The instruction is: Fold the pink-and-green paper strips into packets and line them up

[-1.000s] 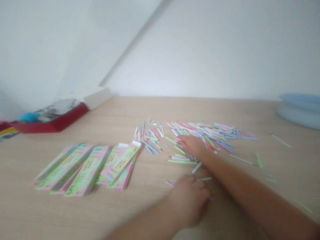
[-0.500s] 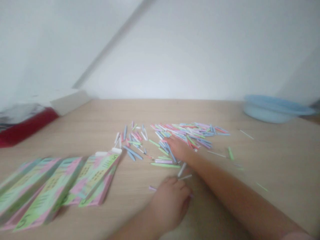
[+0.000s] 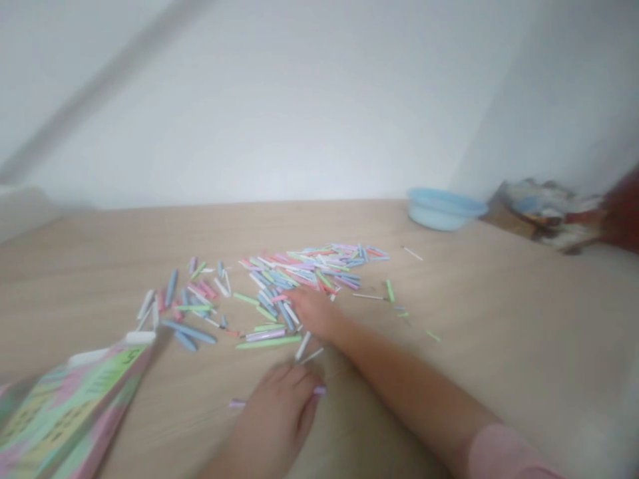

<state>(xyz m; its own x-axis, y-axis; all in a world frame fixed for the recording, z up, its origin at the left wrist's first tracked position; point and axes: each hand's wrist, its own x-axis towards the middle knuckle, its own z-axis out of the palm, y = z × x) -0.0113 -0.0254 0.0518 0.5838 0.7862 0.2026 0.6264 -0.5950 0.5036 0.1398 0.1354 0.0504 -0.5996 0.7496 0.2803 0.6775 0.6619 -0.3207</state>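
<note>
Closed near the table's front edge, my left hand [image 3: 279, 412] is wrapped round a purple pen barrel [image 3: 319, 390]. A purple end [image 3: 237, 404] also sticks out on its left side. My right hand [image 3: 312, 309] reaches to the near side of a pile of pastel pen parts [image 3: 299, 266]. Its fingertips pinch a small pink pen part [image 3: 281, 298]; blur hides its exact shape. Between the hands lie a white pen part [image 3: 302, 347] and a thin white stick [image 3: 313, 355]. A long green pen barrel [image 3: 268, 342] and a purple barrel [image 3: 265, 335] are just left of them.
A looser group of pen parts [image 3: 194, 299] is spread on the left. Pastel printed cartons [image 3: 70, 406] lie at the front left. A light blue basin [image 3: 444, 209] stands at the back right. Scattered green bits [image 3: 390, 291] and a thin refill [image 3: 369, 297] lie to the right.
The view has swung right, so everything sits further left in the picture. A pink part now shows at my right fingertips. My left hand keeps its hold on the purple barrel.
</note>
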